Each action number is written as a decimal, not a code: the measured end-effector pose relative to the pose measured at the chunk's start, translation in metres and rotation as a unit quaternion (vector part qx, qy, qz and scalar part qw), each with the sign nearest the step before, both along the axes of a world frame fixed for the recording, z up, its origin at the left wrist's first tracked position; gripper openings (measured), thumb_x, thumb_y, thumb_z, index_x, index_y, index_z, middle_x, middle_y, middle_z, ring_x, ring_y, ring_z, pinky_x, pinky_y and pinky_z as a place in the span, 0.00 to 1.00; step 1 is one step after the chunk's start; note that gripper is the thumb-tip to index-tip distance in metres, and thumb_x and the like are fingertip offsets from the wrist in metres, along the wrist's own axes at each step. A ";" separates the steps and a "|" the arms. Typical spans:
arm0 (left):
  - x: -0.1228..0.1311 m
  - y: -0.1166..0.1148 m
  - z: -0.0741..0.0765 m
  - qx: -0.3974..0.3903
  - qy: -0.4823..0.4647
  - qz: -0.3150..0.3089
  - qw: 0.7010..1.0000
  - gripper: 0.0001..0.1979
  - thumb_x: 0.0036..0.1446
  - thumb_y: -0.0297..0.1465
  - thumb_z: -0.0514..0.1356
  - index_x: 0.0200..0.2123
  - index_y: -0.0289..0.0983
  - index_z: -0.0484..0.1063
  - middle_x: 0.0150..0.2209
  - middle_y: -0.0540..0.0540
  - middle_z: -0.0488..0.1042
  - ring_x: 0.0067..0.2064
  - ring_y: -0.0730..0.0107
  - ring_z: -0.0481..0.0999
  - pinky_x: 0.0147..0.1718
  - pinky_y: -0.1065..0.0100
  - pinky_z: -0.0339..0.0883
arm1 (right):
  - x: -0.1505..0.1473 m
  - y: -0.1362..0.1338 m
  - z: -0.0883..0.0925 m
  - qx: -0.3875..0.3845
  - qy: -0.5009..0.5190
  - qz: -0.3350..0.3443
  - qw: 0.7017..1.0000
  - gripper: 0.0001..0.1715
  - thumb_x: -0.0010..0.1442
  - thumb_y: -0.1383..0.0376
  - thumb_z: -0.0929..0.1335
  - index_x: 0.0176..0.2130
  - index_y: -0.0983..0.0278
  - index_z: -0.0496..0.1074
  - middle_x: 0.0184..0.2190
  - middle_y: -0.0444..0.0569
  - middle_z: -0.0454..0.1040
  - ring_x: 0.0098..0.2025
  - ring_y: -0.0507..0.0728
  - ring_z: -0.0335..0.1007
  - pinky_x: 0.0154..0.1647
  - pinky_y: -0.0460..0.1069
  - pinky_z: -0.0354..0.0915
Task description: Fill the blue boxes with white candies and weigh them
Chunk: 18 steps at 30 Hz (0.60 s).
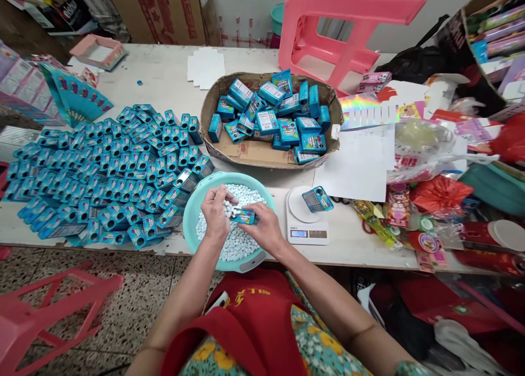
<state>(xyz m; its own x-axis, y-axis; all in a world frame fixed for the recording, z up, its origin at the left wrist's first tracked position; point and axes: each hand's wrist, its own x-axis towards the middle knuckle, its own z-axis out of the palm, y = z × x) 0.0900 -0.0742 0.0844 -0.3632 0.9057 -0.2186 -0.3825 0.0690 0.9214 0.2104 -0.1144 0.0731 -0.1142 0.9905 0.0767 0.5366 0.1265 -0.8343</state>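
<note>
My left hand [216, 211] is closed around a small handful of white candies [230, 206], held against the end of a box. In my right hand [263, 223] is a small blue candy box [245, 217], lying on its side with one end toward the candies. Both hands are over a turquoise basin [192, 212] holding many loose white candies. To the right, a white kitchen scale [311, 231] has another blue box [318, 199] lying on its pan; its display is lit, but I cannot read it surely.
Many blue boxes [123, 187] stand packed at the left, several with dark holes in their ends. Behind the basin, a cut-down cardboard box [241, 153] holds more blue boxes. A pink stool [356, 15] rests on the table at the back. Packaging and bags clutter the right.
</note>
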 end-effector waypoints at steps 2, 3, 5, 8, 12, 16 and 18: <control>0.000 -0.001 -0.001 -0.003 0.012 0.002 1.000 0.15 0.52 0.41 0.61 0.24 0.36 0.64 0.22 0.52 0.68 0.22 0.75 0.70 0.26 0.71 0.64 | -0.002 0.000 -0.001 -0.006 -0.003 -0.004 1.000 0.19 0.47 0.66 0.74 0.41 0.59 0.72 0.38 0.46 0.75 0.43 0.59 0.70 0.44 0.53 0.63; 0.000 -0.001 -0.001 0.000 0.017 0.003 1.000 0.15 0.52 0.40 0.61 0.23 0.36 0.64 0.22 0.52 0.68 0.23 0.75 0.70 0.27 0.71 0.64 | -0.003 0.000 -0.001 -0.010 -0.003 -0.006 1.000 0.19 0.47 0.66 0.74 0.41 0.59 0.72 0.38 0.46 0.75 0.43 0.59 0.70 0.44 0.53 0.63; 0.000 -0.001 -0.002 0.015 0.022 0.005 1.000 0.15 0.53 0.40 0.61 0.22 0.36 0.63 0.21 0.53 0.66 0.23 0.75 0.70 0.28 0.71 0.65 | -0.005 0.001 -0.003 -0.014 -0.001 -0.011 1.000 0.19 0.47 0.65 0.74 0.41 0.59 0.72 0.38 0.46 0.75 0.43 0.59 0.70 0.44 0.53 0.63; 0.000 -0.002 -0.001 0.018 0.020 -0.002 1.000 0.17 0.53 0.40 0.60 0.21 0.36 0.62 0.19 0.53 0.64 0.23 0.75 0.69 0.28 0.70 0.64 | -0.008 0.003 -0.004 -0.016 0.000 -0.015 1.000 0.19 0.47 0.65 0.74 0.41 0.58 0.72 0.37 0.46 0.74 0.43 0.59 0.70 0.44 0.53 0.63; 0.001 -0.005 0.009 0.016 0.031 0.000 0.999 0.18 0.54 0.41 0.60 0.19 0.36 0.63 0.20 0.52 0.65 0.24 0.74 0.69 0.28 0.70 0.64 | -0.009 0.003 0.004 -0.013 0.003 -0.016 1.000 0.18 0.47 0.66 0.74 0.41 0.58 0.73 0.37 0.47 0.74 0.42 0.59 0.69 0.43 0.53 0.63; 0.002 -0.004 0.011 0.045 0.048 0.016 0.998 0.16 0.55 0.40 0.59 0.22 0.37 0.63 0.20 0.53 0.64 0.23 0.76 0.67 0.27 0.71 0.63 | -0.009 0.002 0.009 0.004 0.011 -0.015 1.000 0.19 0.48 0.65 0.74 0.42 0.59 0.72 0.38 0.47 0.74 0.43 0.59 0.69 0.45 0.53 0.62; 0.004 -0.001 0.003 0.034 0.054 0.025 0.998 0.17 0.54 0.40 0.61 0.21 0.36 0.61 0.19 0.54 0.62 0.22 0.78 0.65 0.24 0.73 0.61 | -0.009 0.003 0.005 -0.007 0.003 -0.020 1.000 0.18 0.48 0.65 0.73 0.41 0.59 0.73 0.37 0.47 0.74 0.43 0.59 0.69 0.44 0.52 0.62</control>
